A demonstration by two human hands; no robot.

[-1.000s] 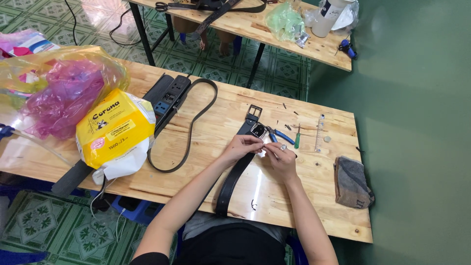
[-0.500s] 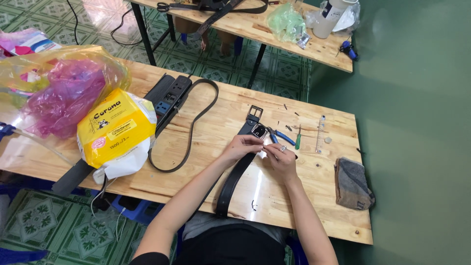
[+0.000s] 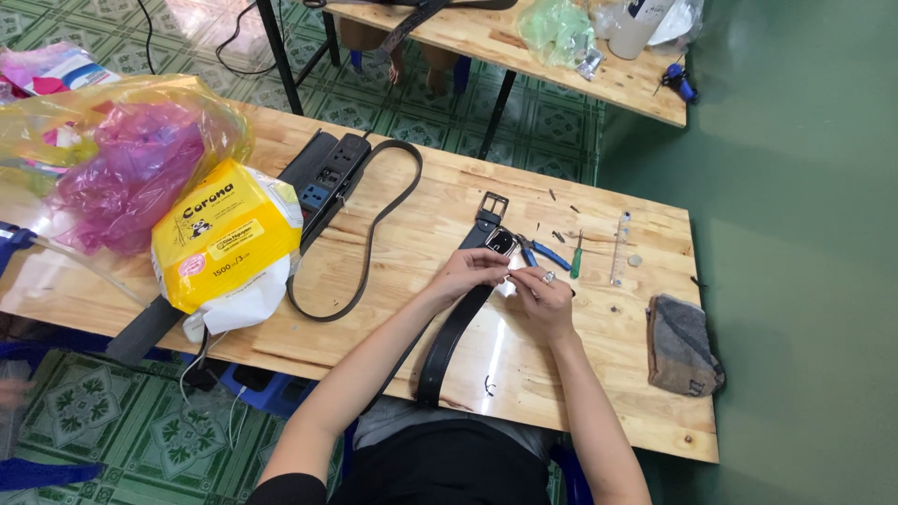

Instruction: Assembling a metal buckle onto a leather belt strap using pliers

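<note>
Pale wood fills the middle of the frame, a long workbench [image 3: 599, 374] running from left to lower right over a green patterned tile floor, and right at its centre lies the black belt [image 3: 456, 329]. Its long axis runs on a diagonal: the free end hangs off the near edge at lower centre, the strap climbs up and to the right, and the square metal buckle [image 3: 492, 206] sits at the far end, just above the hands. So the strap points away from the person, buckle farthest out.

Both hands meet right on it, just below the buckle. The left hand [image 3: 470, 271] comes in from the lower left and lies over the strap, fingers curled and pinching at it. The right hand [image 3: 543, 297], a ring showing on one finger, sits just to the right of the strap, fingertips closed together against the left ones; what small piece is nipped between them is too small to tell. Of the two, the left is the one directly on the leather.

Just beyond the right hand, blue-handled pliers [image 3: 545, 253] and a green-handled screwdriver [image 3: 577, 258] lie near each other, with a few tiny dark bits scattered about. Left of centre a second black belt [image 3: 369, 245] loops across the wood beside a black power strip [image 3: 323, 182]. Farther left sits a yellow and white packet [image 3: 224, 245], then a pink plastic bag [image 3: 126, 173]. At the right edge rests a folded grey cloth [image 3: 681, 344].
</note>
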